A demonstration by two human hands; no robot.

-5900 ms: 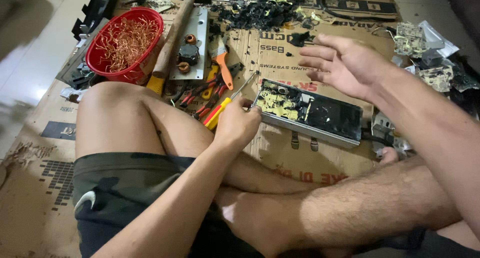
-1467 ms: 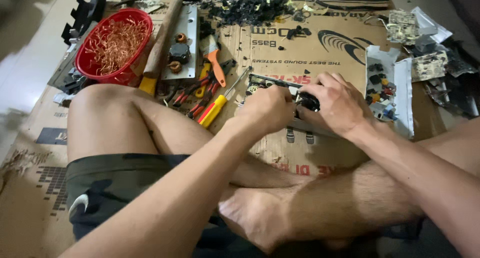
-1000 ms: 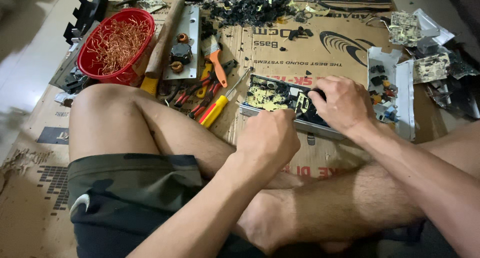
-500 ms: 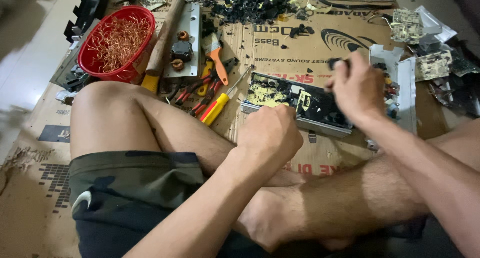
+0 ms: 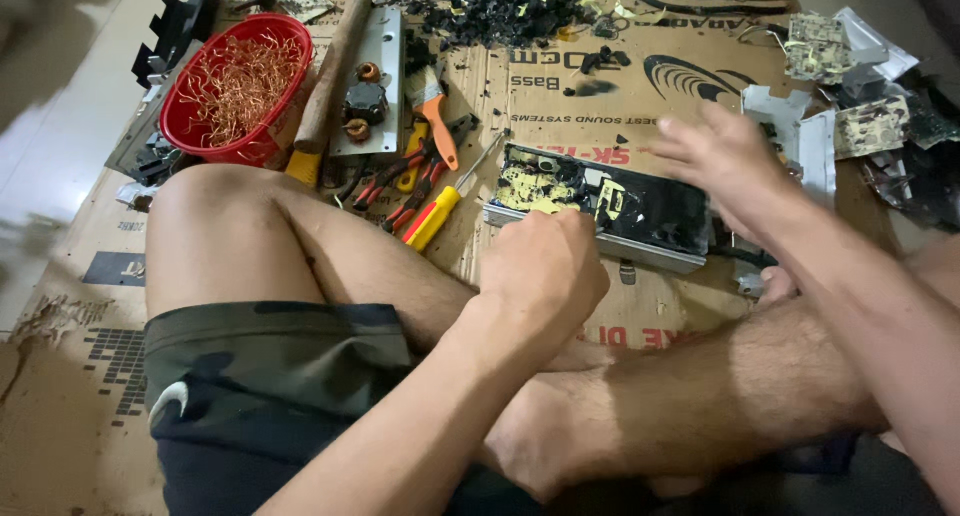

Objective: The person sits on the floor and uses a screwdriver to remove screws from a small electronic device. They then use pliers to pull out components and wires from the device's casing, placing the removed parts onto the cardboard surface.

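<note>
Head view: left hand [image 5: 540,276] curled into a loose fist just in front of the circuit board [image 5: 610,204], likely bracing it; cannot tell if it holds anything. Right hand [image 5: 715,161] blurred, fingers spread, empty, hovering over the board's right end. Board is flat, dark, yellow-blotched, lying on cardboard [image 5: 600,76]. Yellow-handled screwdriver [image 5: 445,204] beside it; red plastic basket [image 5: 235,86] holds tangled copper wire.

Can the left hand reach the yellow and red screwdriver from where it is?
Probably yes. The left hand rests closed, near the circuit board, and the screwdriver lies just beyond it on the cardboard with nothing between them.
</note>
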